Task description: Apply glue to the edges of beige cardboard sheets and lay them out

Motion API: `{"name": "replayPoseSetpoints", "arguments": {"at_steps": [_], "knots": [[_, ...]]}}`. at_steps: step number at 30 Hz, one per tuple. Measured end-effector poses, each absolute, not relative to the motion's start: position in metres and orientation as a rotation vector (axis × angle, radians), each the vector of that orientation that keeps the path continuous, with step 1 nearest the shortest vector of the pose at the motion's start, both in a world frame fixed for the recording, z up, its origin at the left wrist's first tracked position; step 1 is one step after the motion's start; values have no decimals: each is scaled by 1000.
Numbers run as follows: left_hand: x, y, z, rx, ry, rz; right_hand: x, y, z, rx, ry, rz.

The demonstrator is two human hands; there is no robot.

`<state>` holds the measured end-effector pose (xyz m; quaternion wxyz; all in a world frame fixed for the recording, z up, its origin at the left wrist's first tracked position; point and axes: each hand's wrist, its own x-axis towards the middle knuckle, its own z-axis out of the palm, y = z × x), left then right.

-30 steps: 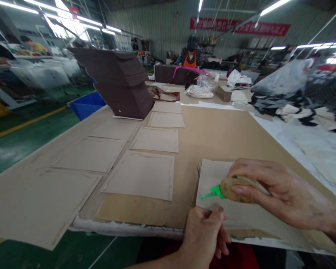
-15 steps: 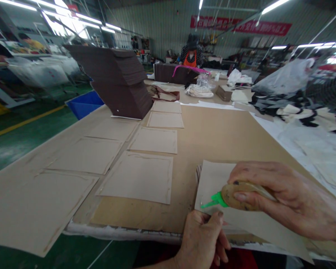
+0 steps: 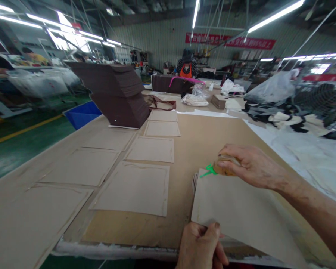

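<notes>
My right hand (image 3: 246,164) is wrapped round a brownish glue bottle (image 3: 226,166) with a green nozzle. The nozzle tip lies at the far left corner of a grey-beige sheet (image 3: 235,209). This sheet tops a small stack, whose layered edges show on the left. Down at the near left corner, my left hand (image 3: 200,244) pinches the sheet between thumb and fingers. To the left, several similar sheets (image 3: 134,188) are laid out in two rows, with glue lines along some of their edges.
A tall stack of dark brown sheets (image 3: 120,97) stands at the back left of the table, near a blue bin (image 3: 82,114). White plastic bags (image 3: 196,97) and black and cream scraps (image 3: 294,119) lie farther back. A person in an orange apron (image 3: 186,69) is beyond.
My right hand has moved the glue bottle away from me, from the sheet's near left part to its far left corner. My left hand keeps its pinch. The view has tilted up slightly.
</notes>
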<state>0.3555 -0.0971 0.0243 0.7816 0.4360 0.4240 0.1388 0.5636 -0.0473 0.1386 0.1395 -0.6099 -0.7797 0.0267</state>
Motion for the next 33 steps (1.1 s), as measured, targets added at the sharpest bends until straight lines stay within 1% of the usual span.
{"name": "replayPoseSetpoints", "arguments": {"at_steps": [4,14,21,27,33], "knots": [[355,-97,24,999,908,301,565,-43,143,-1811,-2275,-11],[355,-101,17,907,981,403,572,-54,153,-1946,-2269,22],[355,-98,14,984,968,388,613,-85,156,-2101,-2215,100],[351,-97,13,1028,1017,341,643,-122,154,-2237,-1997,201],[349,-96,13,1032,1028,313,660,-148,152,-2297,-1916,172]]}}
